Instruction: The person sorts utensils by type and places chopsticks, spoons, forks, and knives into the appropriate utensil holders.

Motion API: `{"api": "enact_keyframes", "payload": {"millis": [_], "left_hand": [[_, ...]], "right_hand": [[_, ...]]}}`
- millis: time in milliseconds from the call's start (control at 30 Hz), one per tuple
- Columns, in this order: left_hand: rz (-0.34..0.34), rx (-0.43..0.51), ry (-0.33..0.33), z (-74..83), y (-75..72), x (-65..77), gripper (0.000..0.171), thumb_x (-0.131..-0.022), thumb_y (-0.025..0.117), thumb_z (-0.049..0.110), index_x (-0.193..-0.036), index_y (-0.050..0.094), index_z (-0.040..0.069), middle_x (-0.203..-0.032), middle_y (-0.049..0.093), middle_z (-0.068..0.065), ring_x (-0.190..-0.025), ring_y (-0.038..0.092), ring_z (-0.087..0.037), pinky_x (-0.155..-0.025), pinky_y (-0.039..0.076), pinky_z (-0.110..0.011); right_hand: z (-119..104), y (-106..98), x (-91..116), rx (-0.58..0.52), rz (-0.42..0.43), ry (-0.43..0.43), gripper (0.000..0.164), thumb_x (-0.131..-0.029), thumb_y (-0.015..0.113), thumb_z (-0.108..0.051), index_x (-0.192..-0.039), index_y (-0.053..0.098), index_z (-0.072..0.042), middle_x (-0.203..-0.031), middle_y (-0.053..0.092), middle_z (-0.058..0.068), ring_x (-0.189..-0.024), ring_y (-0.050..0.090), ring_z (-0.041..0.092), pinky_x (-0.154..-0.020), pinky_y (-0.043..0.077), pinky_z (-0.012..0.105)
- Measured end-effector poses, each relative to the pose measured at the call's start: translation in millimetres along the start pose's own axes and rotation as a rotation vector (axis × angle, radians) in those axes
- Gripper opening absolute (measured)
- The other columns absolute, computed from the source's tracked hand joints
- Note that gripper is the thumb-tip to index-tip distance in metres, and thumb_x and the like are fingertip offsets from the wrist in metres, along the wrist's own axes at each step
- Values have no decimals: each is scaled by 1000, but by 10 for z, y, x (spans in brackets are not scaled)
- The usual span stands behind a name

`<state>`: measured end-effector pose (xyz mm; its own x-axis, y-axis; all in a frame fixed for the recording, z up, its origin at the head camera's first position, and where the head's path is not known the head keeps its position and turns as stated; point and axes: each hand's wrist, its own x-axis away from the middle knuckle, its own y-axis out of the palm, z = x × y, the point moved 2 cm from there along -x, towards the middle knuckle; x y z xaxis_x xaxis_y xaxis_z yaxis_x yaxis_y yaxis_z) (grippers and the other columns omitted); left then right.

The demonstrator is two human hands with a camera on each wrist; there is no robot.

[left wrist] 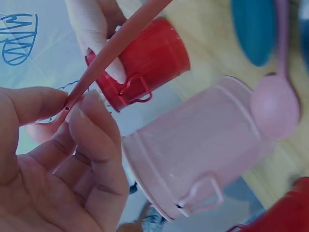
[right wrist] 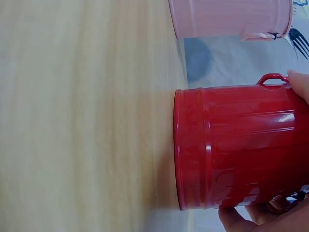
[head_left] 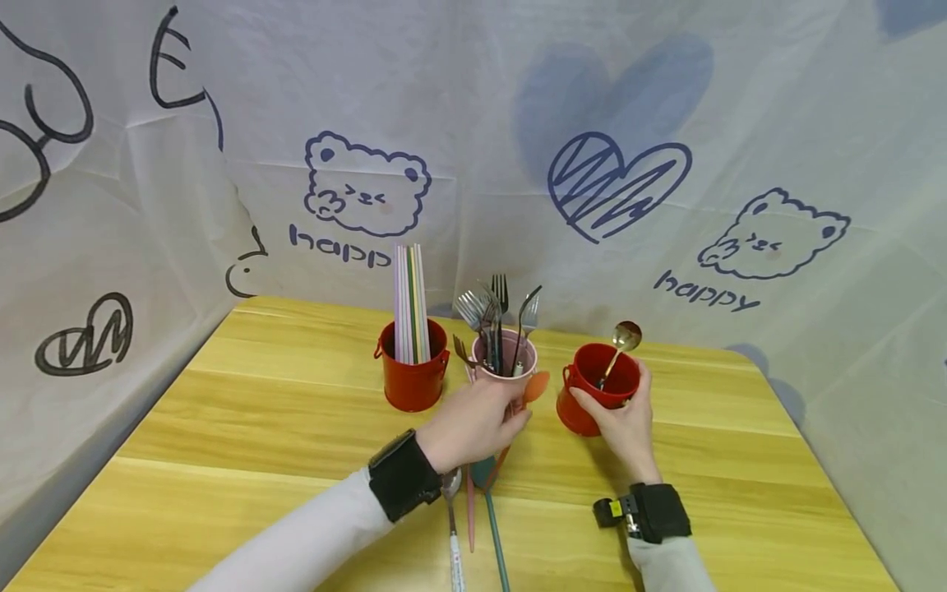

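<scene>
My left hand [head_left: 466, 423] is in front of the pink bucket [left wrist: 193, 140], pinching an orange spoon [head_left: 536, 386] by its handle between thumb and fingertips. The spoon's bowl points up and right, close to the bucket's rim. At the right, my right hand [head_left: 627, 427] grips a red bucket [right wrist: 241, 145] near its rim, thumb on the near side and fingers around the far side. A gold-toned metal spoon [head_left: 627, 335] stands in that bucket, bowl up. Several forks [head_left: 488, 312] stand tines up in the pink bucket.
Another red bucket [head_left: 413, 386], holding several pastel straws [head_left: 409, 304], stands left of the pink one. On the wooden table [head_left: 259, 411] near me lie a metal spoon [head_left: 455, 559], a pink spoon [head_left: 471, 518] and a teal spoon [head_left: 497, 534]. A drawn-on white sheet [head_left: 473, 107] hangs behind.
</scene>
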<state>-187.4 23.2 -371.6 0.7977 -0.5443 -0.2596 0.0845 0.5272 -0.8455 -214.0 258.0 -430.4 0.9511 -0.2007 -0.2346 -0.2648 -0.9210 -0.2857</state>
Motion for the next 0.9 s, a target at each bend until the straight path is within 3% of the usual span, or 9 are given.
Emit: {"api": "enact_keyframes", "payload": {"millis": [167, 433, 700, 900], "left_hand": [[16, -2, -1, 120, -24, -172, 19, -101, 61, 28, -96, 68, 11, -66, 53, 3, -55, 49, -7, -49, 34, -18], [101, 47, 27, 285, -96, -417, 23, -104, 56, 28, -111, 70, 11, -72, 61, 2, -56, 51, -7, -46, 37, -16], [258, 67, 75, 382, -162, -657, 20, -104, 56, 26, -109, 69, 12, -94, 75, 0, -70, 62, -9, -60, 47, -14], [386, 120, 81, 419, -196, -817, 19, -104, 56, 27, -103, 66, 12, -86, 71, -1, -67, 58, -11, -56, 41, -15]], "right_hand": [[200, -7, -69, -1, 10, -12, 91, -83, 83, -16, -153, 25, -15, -151, 45, 9, -136, 44, 25, -111, 40, 43], [242, -12, -95, 16, 7, -29, 90, -83, 83, -19, -152, 26, -14, -150, 45, 9, -134, 45, 25, -110, 40, 42], [244, -22, -97, 15, -1, -34, 90, -84, 82, -17, -153, 25, -13, -151, 45, 9, -134, 45, 25, -111, 39, 45], [220, -18, -83, 18, -5, -20, 91, -84, 82, -16, -154, 24, -14, -152, 43, 11, -137, 43, 28, -114, 39, 50]]}}
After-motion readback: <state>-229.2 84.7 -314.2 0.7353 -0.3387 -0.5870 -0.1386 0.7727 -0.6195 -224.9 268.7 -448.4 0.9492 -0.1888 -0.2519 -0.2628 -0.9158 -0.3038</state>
